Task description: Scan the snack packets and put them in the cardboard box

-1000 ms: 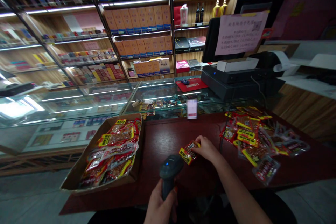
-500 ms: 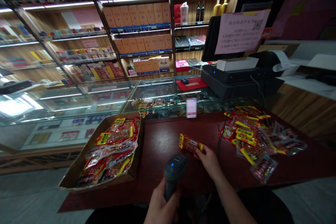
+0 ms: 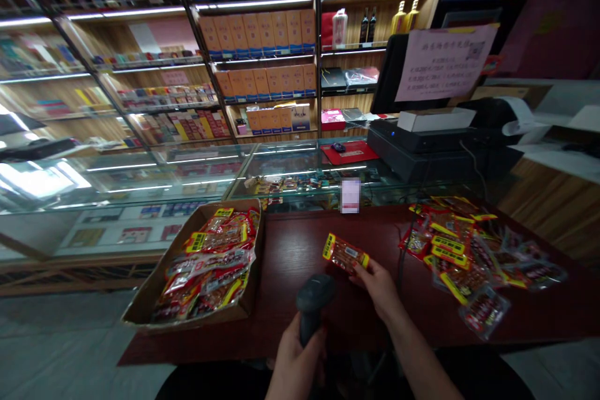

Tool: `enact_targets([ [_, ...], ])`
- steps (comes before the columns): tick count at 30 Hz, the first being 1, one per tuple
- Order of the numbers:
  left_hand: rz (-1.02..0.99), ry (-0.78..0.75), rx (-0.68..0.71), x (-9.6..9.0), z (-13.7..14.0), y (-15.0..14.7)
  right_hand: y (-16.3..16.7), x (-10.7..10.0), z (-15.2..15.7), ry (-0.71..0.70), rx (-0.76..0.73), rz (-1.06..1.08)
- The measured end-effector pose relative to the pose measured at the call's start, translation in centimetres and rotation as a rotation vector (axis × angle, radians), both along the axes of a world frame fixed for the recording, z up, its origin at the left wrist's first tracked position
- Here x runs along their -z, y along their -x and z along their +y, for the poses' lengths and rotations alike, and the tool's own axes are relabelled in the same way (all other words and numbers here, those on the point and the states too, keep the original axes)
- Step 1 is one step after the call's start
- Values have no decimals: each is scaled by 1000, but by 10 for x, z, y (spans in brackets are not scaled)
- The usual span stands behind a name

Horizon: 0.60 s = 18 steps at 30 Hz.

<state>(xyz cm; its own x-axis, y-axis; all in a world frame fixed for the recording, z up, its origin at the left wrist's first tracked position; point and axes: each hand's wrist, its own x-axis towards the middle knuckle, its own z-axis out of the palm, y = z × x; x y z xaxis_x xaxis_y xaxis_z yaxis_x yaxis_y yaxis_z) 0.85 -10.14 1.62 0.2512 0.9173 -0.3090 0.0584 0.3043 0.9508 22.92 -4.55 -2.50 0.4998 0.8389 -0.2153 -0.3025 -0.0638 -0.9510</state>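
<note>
A dark handheld barcode scanner [image 3: 313,300] stands upright in my left hand [image 3: 299,356], whose fingers wrap round its handle. My right hand [image 3: 379,290] pinches the near right corner of a red and yellow snack packet [image 3: 345,253]. The packet is tilted above the dark red table, a pale label on its face, just beyond the scanner's head. To the left stands an open cardboard box [image 3: 257,262] filled with similar packets [image 3: 220,237]. On the right of the table lies a loose pile of snack packets [image 3: 457,244], some in clear wrapping.
Behind the table [image 3: 290,231] runs a glass display counter [image 3: 206,169]. A monitor with a paper sign [image 3: 445,62] stands over a black cash drawer [image 3: 440,156]. A mouse [image 3: 338,147] rests on a red mat [image 3: 359,153]. A cable hangs beside the right pile.
The view has shifted slightly, so the scene sits a little farther right. The packet's face is turned more toward me. The blue light on the scanner's head no longer shows.
</note>
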Motion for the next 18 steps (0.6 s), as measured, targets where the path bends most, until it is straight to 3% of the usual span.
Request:
enact_targets([
  [3, -50, 107, -147, 18, 8, 6, 28, -27, 24, -26, -155, 50],
  [6, -71, 177, -249, 36, 14, 16, 80, -60, 62, -78, -351, 106],
  [9, -82, 177, -260, 47, 16, 23, 142, -88, 101, -176, -522, 161],
  [12, -67, 165, -254, 53, 18, 25, 178, -101, 132, -236, -673, 50],
  [15, -70, 141, -242, 55, 18, 24, 162, -92, 145, -269, -577, -250],
  [18, -74, 124, -233, 56, 18, 24, 93, -70, 132, -120, -335, -704],
])
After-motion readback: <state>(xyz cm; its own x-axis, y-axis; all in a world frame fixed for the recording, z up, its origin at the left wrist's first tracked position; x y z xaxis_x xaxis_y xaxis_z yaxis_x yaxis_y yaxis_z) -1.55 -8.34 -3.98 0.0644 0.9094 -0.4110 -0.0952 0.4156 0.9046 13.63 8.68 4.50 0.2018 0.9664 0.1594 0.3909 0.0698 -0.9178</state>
